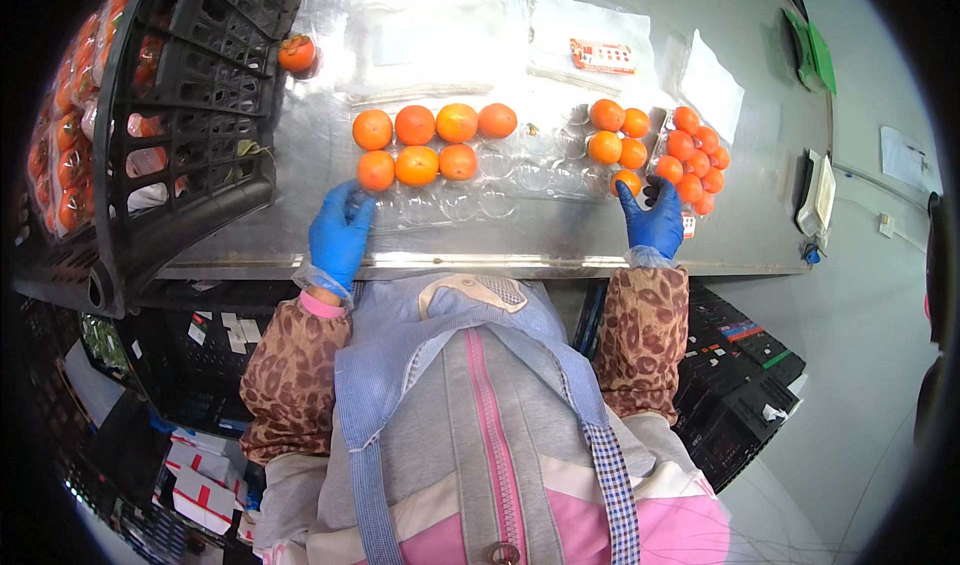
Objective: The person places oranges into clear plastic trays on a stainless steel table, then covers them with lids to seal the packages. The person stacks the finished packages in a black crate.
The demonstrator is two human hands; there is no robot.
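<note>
Both hands wear blue gloves and rest at the near edge of a steel table (560, 245). Seen from the head camera, the left hand (340, 230) has its fingers curled loosely over the near left corner of a clear plastic tray (510, 170), touching the orange fruit (376, 170) in that corner; whether it grips the fruit or only rests on it I cannot tell. The right hand (655, 220) pinches a small orange fruit (626, 181) between thumb and forefinger, just at the near edge of a second cluster.

The tray's long axis runs left to right across the table, parallel to the near edge. Its left end holds seven fruits in two rows; the cups to the right of them are bare. Right of the tray sit four more fruits (618, 135) in a block, and beyond them a tight bunch of smaller fruits (695, 160) near the right hand.

Open steel lies on the far side of the tray, with flat clear bags (590, 35) and a red-and-white label (603, 56) there. A black crate (190, 105) tilts against the table's left end, close to the tray, with one loose fruit (297, 53) beside its far corner. Bagged fruit (70, 125) sits left of the crate. A small scale (818, 193) stands at the right edge.
</note>
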